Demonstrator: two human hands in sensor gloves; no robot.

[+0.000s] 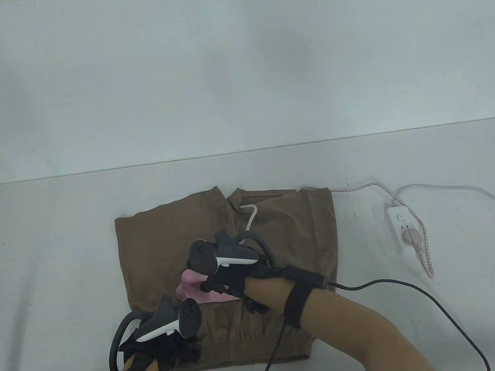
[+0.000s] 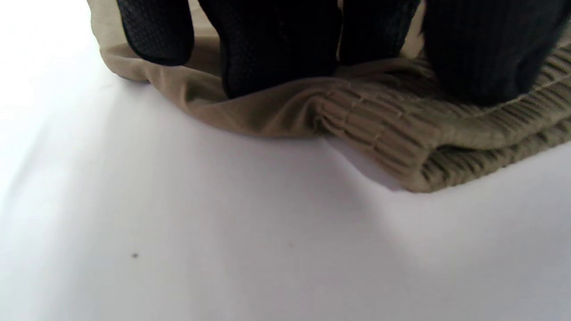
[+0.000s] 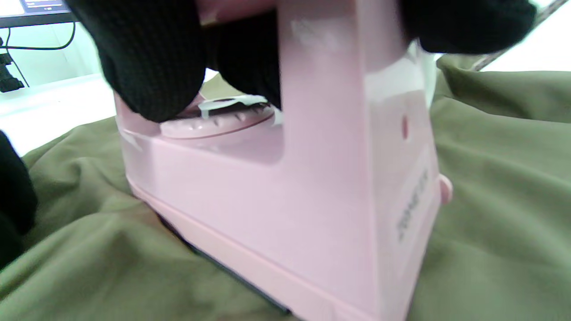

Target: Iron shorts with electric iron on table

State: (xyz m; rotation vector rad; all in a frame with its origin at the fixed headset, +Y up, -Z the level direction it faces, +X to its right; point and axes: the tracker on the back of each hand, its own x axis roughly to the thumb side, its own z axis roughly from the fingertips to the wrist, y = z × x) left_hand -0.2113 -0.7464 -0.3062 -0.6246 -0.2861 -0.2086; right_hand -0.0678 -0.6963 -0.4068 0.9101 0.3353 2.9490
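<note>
Gripping the pink iron (image 3: 285,178) by its handle, the right hand (image 1: 223,282) keeps it flat on the shorts (image 1: 155,240). Left hand (image 1: 167,342) presses its fingers (image 2: 276,49) onto the waistband (image 2: 424,133).

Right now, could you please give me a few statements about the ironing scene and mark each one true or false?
1. The right hand grips the pink iron on the brown shorts. True.
2. The left hand presses the shorts near the ribbed waistband. True.
3. The power strip has nothing plugged in. False: a pink plug sits in it.
4. The iron stands on bare table. False: it rests on the shorts.
</note>
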